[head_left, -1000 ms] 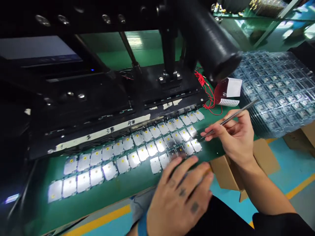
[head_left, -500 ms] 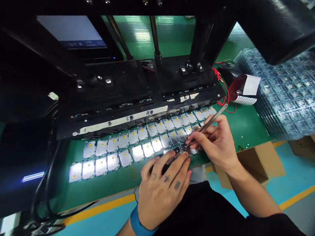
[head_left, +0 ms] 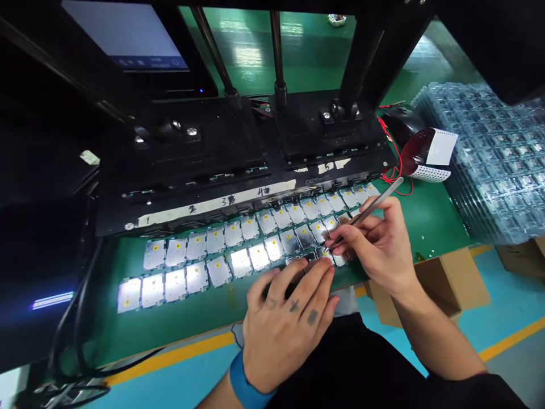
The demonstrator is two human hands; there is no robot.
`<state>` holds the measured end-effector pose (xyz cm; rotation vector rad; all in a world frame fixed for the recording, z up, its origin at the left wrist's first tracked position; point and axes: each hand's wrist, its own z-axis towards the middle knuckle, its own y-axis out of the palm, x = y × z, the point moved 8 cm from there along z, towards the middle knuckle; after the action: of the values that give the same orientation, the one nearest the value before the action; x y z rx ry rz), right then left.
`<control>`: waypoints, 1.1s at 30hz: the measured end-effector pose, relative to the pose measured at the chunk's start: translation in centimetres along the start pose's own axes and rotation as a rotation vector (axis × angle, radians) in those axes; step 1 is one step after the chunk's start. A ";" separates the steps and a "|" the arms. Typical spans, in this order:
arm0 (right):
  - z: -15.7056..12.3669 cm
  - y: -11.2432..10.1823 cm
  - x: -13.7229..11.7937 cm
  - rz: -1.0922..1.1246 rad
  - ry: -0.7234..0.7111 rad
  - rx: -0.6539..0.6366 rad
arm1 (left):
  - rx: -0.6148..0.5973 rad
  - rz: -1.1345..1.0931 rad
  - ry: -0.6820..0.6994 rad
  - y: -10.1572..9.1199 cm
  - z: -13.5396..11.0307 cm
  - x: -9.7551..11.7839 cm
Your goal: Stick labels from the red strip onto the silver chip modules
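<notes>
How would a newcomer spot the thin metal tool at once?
Find the big black machine on the green table. Along its front edge lie rows of silvery plates; the right hand is over their right end. The thin metal tool slants up from that hand: a slim grey rod, where the plates are flat and broad.

Right hand (head_left: 377, 247) grips the tweezers (head_left: 381, 199) slantwise, their tip down at the near row of silver plates (head_left: 219, 271)! Left hand (head_left: 289, 321), blue wristband (head_left: 247, 382) at its wrist, lays its fingertips over that same row, right beside the tip. Plates line the green table (head_left: 179, 325) before the black machine (head_left: 204, 142); over on the right, clear trays (head_left: 489, 165) stand stacked near red wire (head_left: 398, 165).
</notes>
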<state>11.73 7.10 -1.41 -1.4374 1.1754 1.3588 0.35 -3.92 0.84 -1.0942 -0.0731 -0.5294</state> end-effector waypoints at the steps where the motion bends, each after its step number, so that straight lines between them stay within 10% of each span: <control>1: 0.0 0.0 0.0 -0.003 0.003 0.003 | -0.005 0.003 0.003 0.0 0.0 0.0; 33: -0.2 -0.1 0.9 -0.031 0.034 -0.017 | -0.014 0.000 0.002 0.0 0.3 0.1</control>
<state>11.89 6.90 -2.34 -1.4897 1.1614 1.3311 0.51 -3.74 1.04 -1.1073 -0.0678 -0.5318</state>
